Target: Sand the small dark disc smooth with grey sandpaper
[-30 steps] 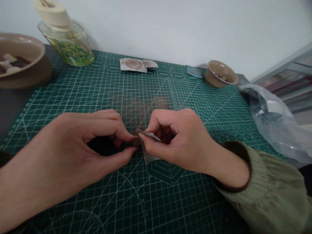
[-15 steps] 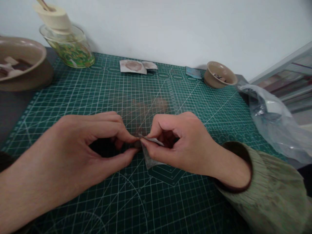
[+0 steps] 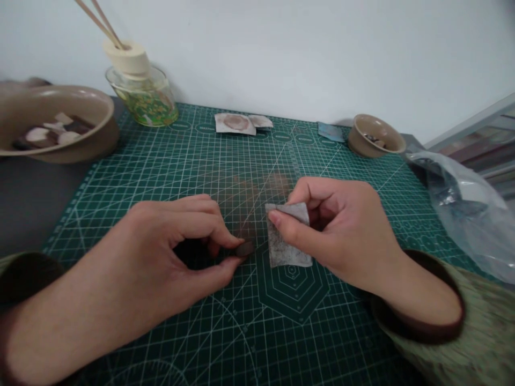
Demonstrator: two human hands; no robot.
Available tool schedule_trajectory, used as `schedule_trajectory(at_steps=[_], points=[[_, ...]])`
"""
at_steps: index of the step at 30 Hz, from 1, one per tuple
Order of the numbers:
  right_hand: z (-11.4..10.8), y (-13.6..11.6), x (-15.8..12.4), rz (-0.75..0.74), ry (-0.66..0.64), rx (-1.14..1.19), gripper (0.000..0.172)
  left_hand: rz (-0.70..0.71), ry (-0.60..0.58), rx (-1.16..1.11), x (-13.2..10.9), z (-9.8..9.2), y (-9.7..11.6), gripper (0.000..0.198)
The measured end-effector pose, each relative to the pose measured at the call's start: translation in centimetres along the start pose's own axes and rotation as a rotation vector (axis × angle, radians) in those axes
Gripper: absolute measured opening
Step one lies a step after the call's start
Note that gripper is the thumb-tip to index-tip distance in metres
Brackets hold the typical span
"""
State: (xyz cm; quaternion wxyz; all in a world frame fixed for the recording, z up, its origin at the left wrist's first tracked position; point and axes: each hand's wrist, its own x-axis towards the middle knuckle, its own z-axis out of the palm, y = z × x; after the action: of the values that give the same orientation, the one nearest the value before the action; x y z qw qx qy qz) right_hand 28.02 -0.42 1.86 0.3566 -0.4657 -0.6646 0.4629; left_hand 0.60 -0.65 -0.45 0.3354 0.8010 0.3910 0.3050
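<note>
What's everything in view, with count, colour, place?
Small rounded piece: 1, brown, centre
Bent sheet: 1, grey, centre right
Gridded mat: 1, green, middle
Wide round bowl: 1, brown, left
Chunks: several, white-brown, inside it
Glass reed diffuser: 1, clear, back left
Stained papers: apparently 2, white, back
Flat square: 1, blue, back right
Small bowl: 1, brown, back right
Plastic bag: 1, clear, right
Wall: 1, white, back
Left hand: 1, bare, pinching piece
Right hand: 1, bare, holding sheet
Sleeves: 2, olive, sides

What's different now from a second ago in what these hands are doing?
The right hand has pulled the gray sheet rightward, off the small dark piece, leaving a gap between them. Nothing was let go: the left hand still pinches the piece above the green mat.
</note>
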Motion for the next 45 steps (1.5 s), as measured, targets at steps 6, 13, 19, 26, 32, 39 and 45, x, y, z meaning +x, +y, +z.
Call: schedule_trajectory(at_steps=[6, 13, 19, 26, 32, 39, 45], points=[[0.6, -0.5, -0.3, 0.026, -0.072, 0.011, 0.053, 0.007, -0.005, -0.004, -0.1, 0.0, 0.1, 0.021], [1.5, -0.7, -0.3, -0.001, -0.168, -0.04, 0.032, 0.036, 0.009, -0.011, -0.4, 0.4, 0.2, 0.02], [1.6, -0.2, -0.7, -0.248, -0.149, -0.284, 0.03, 0.045, 0.017, -0.007, -0.5, 0.3, 0.3, 0.021], [1.7, -0.1, -0.9, -0.341, -0.109, -0.412, 0.026, 0.042, 0.014, -0.001, -0.4, 0.2, 0.1, 0.021], [1.6, -0.1, -0.9, -0.384, -0.118, -0.431, 0.027, 0.033, 0.006, -0.004, -0.4, 0.5, 0.3, 0.02], [1.5, 0.2, -0.9, -0.404, -0.124, -0.434, 0.028, 0.012, -0.001, -0.014, -0.4, 0.4, -0.2, 0.02], [1.5, 0.0, -1.0, -0.382, -0.13, -0.423, 0.028, 0.02, -0.004, -0.015, -0.4, 0.1, 0.2, 0.02]])
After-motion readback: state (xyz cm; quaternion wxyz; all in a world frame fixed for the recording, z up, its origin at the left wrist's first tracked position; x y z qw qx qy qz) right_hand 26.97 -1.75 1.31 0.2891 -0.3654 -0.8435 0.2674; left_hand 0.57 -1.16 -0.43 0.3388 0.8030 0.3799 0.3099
